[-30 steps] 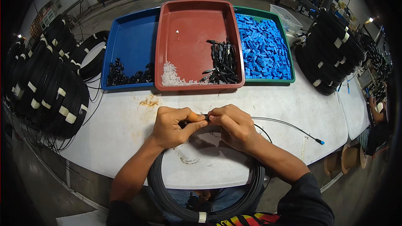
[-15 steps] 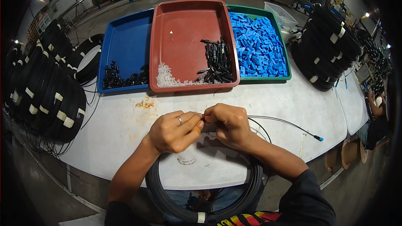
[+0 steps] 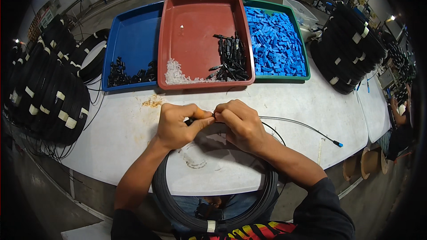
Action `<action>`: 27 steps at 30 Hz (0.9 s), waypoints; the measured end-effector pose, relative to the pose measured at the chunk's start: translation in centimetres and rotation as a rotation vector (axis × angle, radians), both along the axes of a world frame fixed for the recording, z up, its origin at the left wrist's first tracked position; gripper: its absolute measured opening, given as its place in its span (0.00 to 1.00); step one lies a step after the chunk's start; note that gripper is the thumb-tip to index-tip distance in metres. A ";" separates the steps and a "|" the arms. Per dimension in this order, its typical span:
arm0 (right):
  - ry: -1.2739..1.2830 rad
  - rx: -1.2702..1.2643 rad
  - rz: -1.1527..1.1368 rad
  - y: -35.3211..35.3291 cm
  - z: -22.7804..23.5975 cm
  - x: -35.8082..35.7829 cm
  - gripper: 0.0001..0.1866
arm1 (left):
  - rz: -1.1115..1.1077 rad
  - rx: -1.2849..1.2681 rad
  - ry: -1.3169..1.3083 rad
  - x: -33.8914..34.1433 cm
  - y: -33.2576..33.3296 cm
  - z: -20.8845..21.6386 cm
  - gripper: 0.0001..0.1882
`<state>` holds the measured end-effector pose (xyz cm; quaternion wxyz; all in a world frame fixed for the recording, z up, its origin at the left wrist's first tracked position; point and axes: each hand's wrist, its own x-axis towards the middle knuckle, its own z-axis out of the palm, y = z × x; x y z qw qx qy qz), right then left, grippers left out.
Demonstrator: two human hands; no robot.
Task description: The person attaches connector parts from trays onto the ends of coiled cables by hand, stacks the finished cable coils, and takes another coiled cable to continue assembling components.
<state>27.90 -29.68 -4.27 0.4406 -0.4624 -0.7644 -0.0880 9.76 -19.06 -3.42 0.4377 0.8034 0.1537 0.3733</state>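
Observation:
My left hand (image 3: 180, 123) and my right hand (image 3: 240, 122) meet fingertip to fingertip above the white table. Pinched in the left is a small black part (image 3: 190, 120), mostly covered by the fingers. The right pinches a thin black cable (image 3: 275, 132), which shows again past that hand; its end is hidden at the fingertips. A coil of black cable (image 3: 165, 198), wrapped with a white label, rests at the table's near edge and over my lap. Another cable stretch (image 3: 302, 124) runs right and ends in a blue connector (image 3: 338, 144).
Beyond my hands, a blue tray (image 3: 133, 26) holds black pieces, a red tray (image 3: 195, 22) holds clear and long black pieces, and a green tray (image 3: 307, 73) holds blue clips. Stacked cable coils stand left (image 3: 49, 93) and right (image 3: 347, 49). Another person's arm (image 3: 400, 112) shows far right.
My left hand has shifted its grip: its fingers have opened out from a curl into a thumb-and-index pinch, and the dark part now shows. The whole view has tilted slightly.

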 end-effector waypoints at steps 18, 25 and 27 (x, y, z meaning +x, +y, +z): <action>0.338 -0.306 0.064 0.0 1.2 0.4 0.14 | -0.003 0.826 -0.187 0.3 3.0 0.1 0.09; 0.543 -0.293 -0.181 1.1 1.5 6.0 0.13 | 0.160 0.361 -0.033 -2.8 7.0 -2.3 0.09; 0.532 -0.364 -0.207 1.1 0.8 7.0 0.09 | 0.152 0.212 0.015 -2.8 6.8 -2.4 0.08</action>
